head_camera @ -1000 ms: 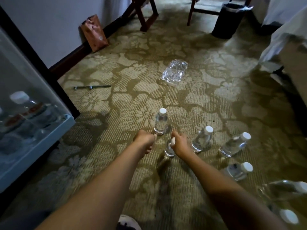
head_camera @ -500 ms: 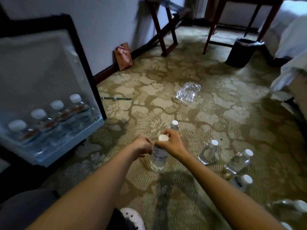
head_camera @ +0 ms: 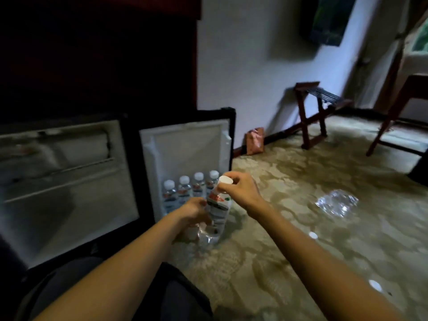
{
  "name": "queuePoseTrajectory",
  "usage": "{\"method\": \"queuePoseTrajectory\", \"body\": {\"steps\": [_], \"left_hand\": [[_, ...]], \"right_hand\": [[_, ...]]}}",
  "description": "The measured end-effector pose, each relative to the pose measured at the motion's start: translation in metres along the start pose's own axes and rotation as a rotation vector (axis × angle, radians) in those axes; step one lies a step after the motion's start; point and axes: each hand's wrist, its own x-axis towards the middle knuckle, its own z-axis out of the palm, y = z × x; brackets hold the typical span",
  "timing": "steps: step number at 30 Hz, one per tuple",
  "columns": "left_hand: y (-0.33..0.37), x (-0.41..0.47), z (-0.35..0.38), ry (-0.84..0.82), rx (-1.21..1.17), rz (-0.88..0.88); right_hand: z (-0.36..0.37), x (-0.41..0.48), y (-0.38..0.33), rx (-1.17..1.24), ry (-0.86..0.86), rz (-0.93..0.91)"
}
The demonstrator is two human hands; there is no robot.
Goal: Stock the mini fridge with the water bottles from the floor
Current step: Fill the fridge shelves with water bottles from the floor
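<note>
Four capped bottles (head_camera: 184,191) stand on the shelf of the open fridge door (head_camera: 185,147) (white caps in a row). Just in front, a fifth water bottle (head_camera: 217,210) is held up: right hand (head_camera: 240,191) pinches its neck, left hand (head_camera: 194,210) grips its body.

Dim light falls on a wooden luggage rack (head_camera: 312,112) on patterned olive carpet (head_camera: 301,262), against a white wall (head_camera: 254,66) hung with a dark picture (head_camera: 324,19).
</note>
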Motion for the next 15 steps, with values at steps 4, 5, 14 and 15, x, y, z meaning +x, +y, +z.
{"method": "queuePoseTrajectory", "body": {"steps": [4,5,14,15], "left_hand": [[-0.028,-0.027,-0.06,0.131,-0.082,0.023],[-0.035,-0.031,-0.072,0.186,-0.082,0.031],[-0.11,-0.054,-0.177,0.703,-0.189,-0.056],[-0.117,-0.055,-0.186,0.732,-0.244,-0.07]], "right_hand": [[0.056,0.015,-0.052,0.167,-0.158,-0.084],[0.07,0.019,-0.063,0.198,-0.209,-0.107],[0.184,0.061,-0.118,0.443,-0.641,-0.042],[0.194,0.067,-0.112,0.423,-0.68,-0.001]]}}
